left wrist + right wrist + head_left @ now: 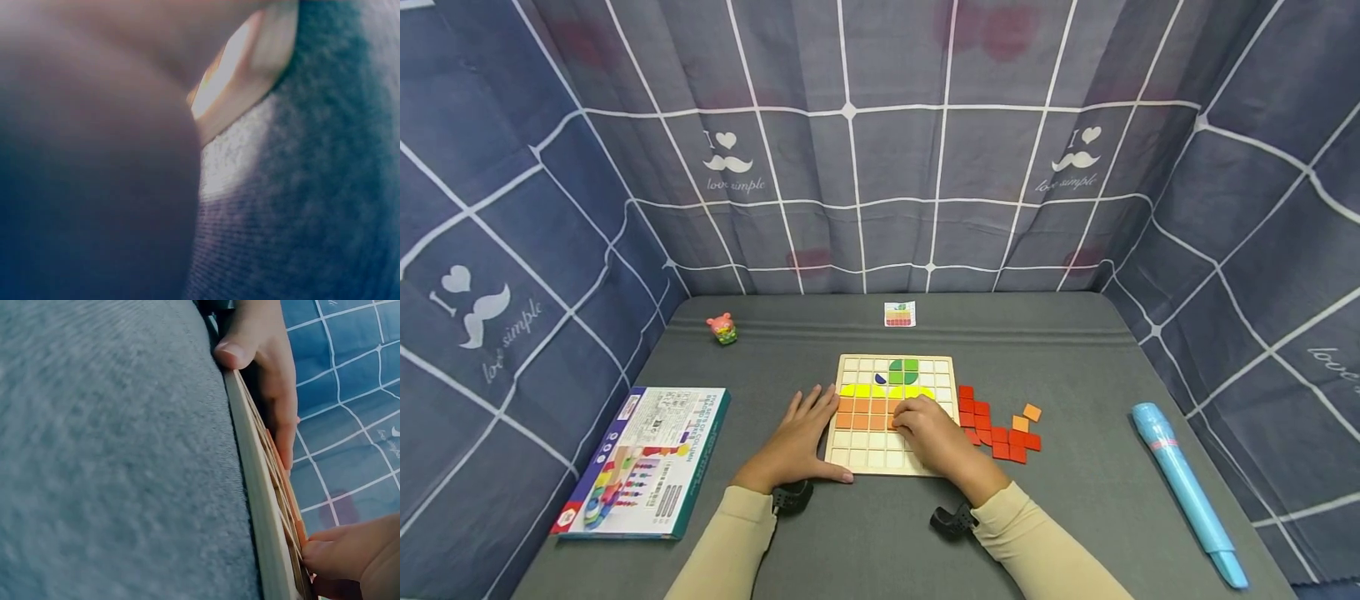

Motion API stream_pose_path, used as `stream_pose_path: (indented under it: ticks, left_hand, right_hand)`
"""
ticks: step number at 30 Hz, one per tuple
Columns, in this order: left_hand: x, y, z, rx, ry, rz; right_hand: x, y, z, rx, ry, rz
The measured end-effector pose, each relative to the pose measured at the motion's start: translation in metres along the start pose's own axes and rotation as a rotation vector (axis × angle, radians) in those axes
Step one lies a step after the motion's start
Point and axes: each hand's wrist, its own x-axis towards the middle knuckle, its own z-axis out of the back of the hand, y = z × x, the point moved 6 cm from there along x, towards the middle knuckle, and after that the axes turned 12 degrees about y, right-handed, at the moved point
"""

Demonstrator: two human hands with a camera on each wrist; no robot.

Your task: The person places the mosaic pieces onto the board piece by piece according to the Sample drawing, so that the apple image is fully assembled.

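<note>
Orange square tile (302, 532), pinched by right fingers (910, 411), is best seated flush, left fingers (826, 406) spread against gridded wooden board (876, 459).

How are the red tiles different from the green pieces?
The red tiles lie on the table; the green pieces sit on the wooden board. The red tiles are loosely spread, while the green pieces are grouped closely. The red tiles look square; some green pieces have curved edges. Both are small and flat.
</note>
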Motion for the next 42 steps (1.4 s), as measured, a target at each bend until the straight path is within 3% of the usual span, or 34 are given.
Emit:
stream_pose_path:
  ticks: [7, 13, 18, 22, 25, 32, 42]
  left_hand:
    - [-0.002, -0.001, 0.001, 0.002, 0.002, -0.001]
    - [-0.003, -0.003, 0.002, 0.006, -0.003, 0.000]
    - [-0.003, -0.002, 0.001, 0.000, 0.004, 0.008]
    - [-0.002, -0.001, 0.000, -0.001, 0.003, 0.000]
    - [-0.002, 0.001, 0.000, -0.001, 0.001, 0.001]
    - [-0.001, 0.000, 0.000, -0.005, 0.001, 0.000]
    - [-0.002, 0.000, 0.000, -0.002, 0.003, 0.002]
  right_hand:
    - [-0.005, 0.001, 0.002, -0.041, -0.036, 0.019]
    - [-0.024, -0.022, 0.025, -0.007, -0.140, -0.019]
    - [-0.051, -0.061, 0.054, 0.016, -0.162, -0.248]
    - [-0.077, -0.093, 0.071, 0.046, -0.081, -0.462]
    - [-0.094, -0.109, 0.081, 0.068, -0.014, -0.544]
    - [-0.124, -0.125, 0.094, 0.137, 0.038, -0.600]
    - [-0.142, -0.128, 0.095, 0.121, 0.024, -0.556]
